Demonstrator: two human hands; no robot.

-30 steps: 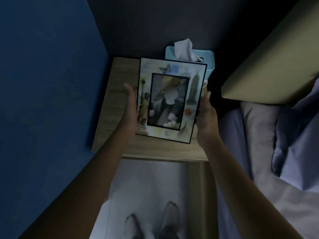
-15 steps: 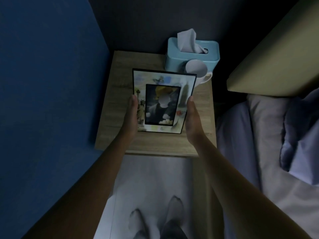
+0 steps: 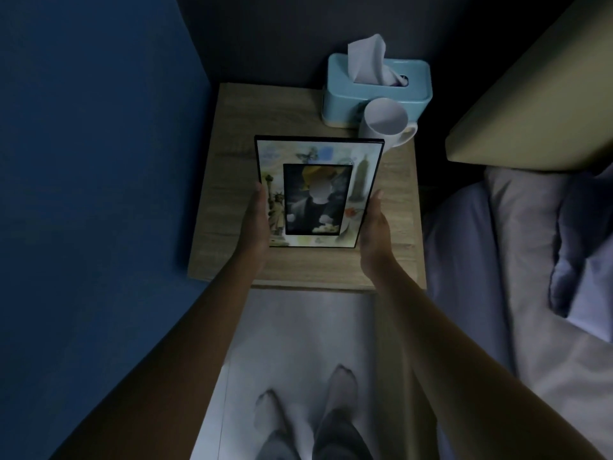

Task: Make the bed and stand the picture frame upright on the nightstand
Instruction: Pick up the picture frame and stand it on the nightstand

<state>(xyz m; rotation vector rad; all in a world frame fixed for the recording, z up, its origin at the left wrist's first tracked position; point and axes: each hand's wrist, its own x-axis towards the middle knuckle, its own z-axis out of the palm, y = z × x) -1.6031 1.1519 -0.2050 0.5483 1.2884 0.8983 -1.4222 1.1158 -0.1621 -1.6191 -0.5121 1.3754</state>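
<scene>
mug [image 3: 386, 122] behind frame [image 3: 316, 194], tissue box [image 3: 376, 89]

A light blue tissue box [image 3: 345, 97] stands in a far corner with a white tissue [image 3: 368, 59] sticking up from its slot. A white mug [image 3: 384, 122] sits just before it, handle towards the tan headboard [image 3: 530, 104].

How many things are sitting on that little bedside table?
3: a picture frame near the front, a white mug behind it, and a blue tissue box at the back. Something behind the frame could be hidden.
</scene>
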